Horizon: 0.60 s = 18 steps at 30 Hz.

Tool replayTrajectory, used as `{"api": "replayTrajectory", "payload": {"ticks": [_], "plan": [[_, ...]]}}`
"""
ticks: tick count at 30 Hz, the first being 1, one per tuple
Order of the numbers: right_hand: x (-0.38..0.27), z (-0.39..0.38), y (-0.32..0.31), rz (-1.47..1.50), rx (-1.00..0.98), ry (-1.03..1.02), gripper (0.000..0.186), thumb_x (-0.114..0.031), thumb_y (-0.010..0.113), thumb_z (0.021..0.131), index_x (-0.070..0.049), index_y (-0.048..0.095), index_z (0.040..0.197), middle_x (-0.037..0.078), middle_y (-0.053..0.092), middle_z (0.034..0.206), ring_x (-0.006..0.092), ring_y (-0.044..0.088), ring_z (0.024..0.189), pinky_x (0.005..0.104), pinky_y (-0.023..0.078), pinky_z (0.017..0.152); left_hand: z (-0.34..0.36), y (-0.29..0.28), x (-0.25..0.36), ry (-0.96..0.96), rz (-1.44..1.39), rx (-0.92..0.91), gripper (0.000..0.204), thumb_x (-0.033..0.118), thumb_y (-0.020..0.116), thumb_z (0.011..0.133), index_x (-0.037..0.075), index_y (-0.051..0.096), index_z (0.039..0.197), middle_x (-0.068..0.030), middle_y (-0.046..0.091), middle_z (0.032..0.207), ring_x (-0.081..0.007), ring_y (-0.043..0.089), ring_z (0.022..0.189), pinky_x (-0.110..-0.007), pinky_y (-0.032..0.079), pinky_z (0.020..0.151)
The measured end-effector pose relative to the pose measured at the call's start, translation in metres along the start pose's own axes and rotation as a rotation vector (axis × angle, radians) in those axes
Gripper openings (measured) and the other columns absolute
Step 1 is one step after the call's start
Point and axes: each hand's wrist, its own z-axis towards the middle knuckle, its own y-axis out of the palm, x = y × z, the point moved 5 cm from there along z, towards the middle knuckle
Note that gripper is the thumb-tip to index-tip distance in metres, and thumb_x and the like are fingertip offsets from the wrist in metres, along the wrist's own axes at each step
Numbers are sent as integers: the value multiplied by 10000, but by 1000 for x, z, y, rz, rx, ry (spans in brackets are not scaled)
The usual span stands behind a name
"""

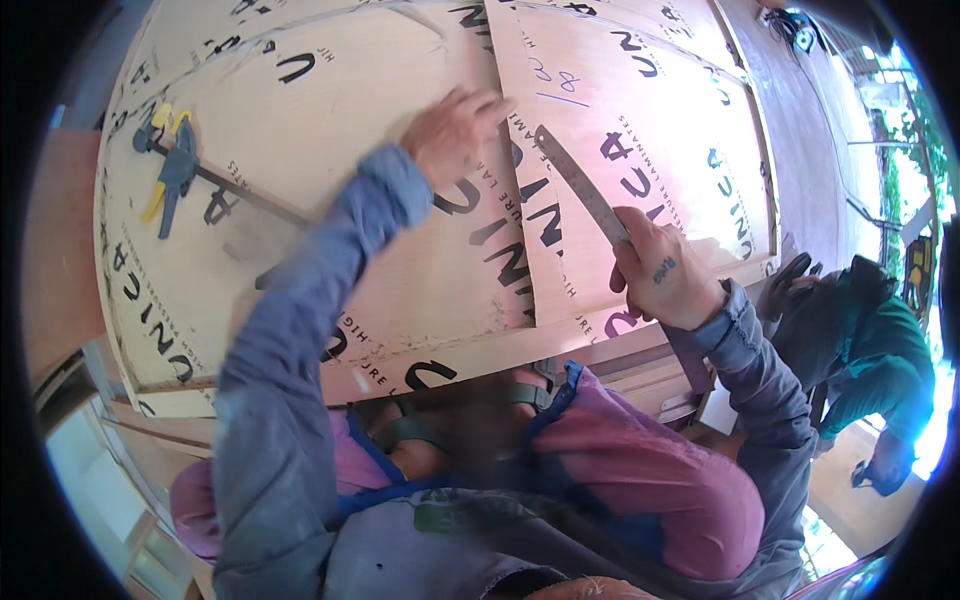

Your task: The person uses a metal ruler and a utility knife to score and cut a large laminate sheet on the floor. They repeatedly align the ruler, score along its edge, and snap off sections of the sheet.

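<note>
My right hand [668,270] is closed around one end of a narrow metal strip that looks like a steel ruler [580,187]. Its rounded far end points up and left, over the laminate sheet on the right. My left hand [455,135], slightly blurred, has its fingers stretched toward the seam between two pale laminate sheets [390,220]; whether it touches the surface I cannot tell. Left of my left forearm lies a bar clamp [178,170] with yellow and dark grey grips, its bar running partly behind the sleeve.
Both sheets form a large framed panel with wooden edging [770,190], and I sit or crouch at its near edge. A co-worker in green [880,340] bends down at the right. A dark power tool with a cable [800,32] lies on the floor at the far right.
</note>
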Motion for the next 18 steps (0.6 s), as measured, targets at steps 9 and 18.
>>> {"api": "replayTrajectory", "payload": {"ticks": [9, 18], "plan": [[-27, 68, -6, -149, -196, 82, 525, -23, 417, 949, 1, 415, 1473, 163, 644, 623, 233, 649, 451, 348, 556, 454, 71, 20, -25, 414, 311, -535, 772, -23, 662, 829, 232, 414, 1514, -11, 397, 1583, -282, 289, 1502, -556, 311, 1196], [-37, 83, -14, -191, -264, 139, 578, 5, 414, 961, -40, 368, 1535, 64, 572, 560, 161, 585, 409, 315, 519, 425, 88, 16, -22, 467, 361, -760, 691, 5, 624, 866, 220, 440, 1496, -26, 388, 1592, -279, 277, 1512, -587, 314, 1192]]}}
